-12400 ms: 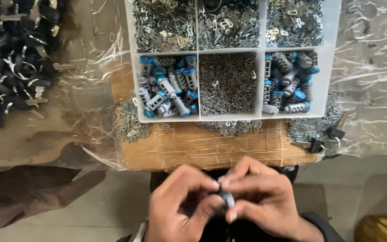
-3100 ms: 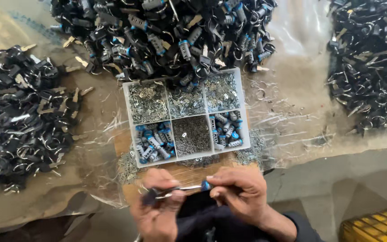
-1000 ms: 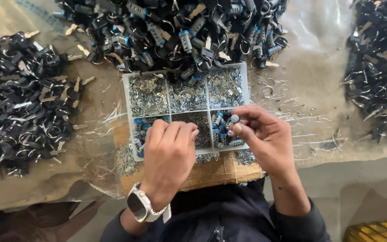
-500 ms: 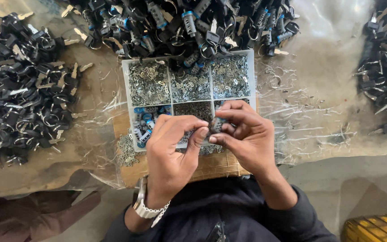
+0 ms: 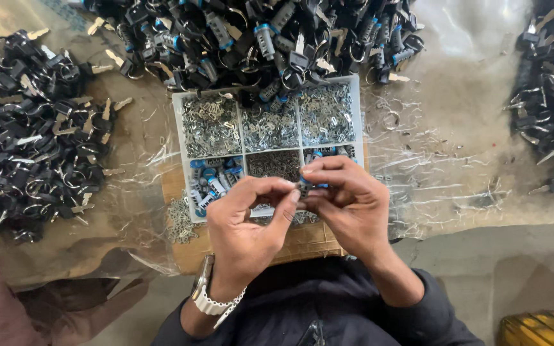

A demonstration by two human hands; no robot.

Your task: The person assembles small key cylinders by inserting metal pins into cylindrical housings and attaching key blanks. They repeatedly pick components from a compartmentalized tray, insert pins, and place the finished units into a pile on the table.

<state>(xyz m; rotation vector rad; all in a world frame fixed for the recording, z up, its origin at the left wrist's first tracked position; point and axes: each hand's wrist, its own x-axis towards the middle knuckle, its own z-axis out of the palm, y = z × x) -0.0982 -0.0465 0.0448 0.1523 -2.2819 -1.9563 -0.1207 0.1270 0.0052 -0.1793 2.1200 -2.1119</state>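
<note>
Compartment tray (image 5: 176, 154) at centre of the desk (image 5: 469, 128), resting on a board (image 5: 302, 243) near the front edge. Far of the tray: a heap of lock cylinders with keys (image 5: 258, 38). Left: a second heap (image 5: 27, 134). Right, well apart: a third heap (image 5: 553, 96). Near the tray, left hand (image 5: 245, 224) and right hand (image 5: 347, 205) meet at the fingers (image 5: 290, 198) over its near row, a small lock part (image 5: 304, 184) between them.

One white tray (image 5: 176, 154) with six boxes in it, three big heaps of black keys and locks (image 5: 27, 147), two hands, left hand (image 5: 245, 234), right hand (image 5: 347, 205), one wrist watch (image 5: 208, 301), one yellow crate (image 5: 543, 327)
</note>
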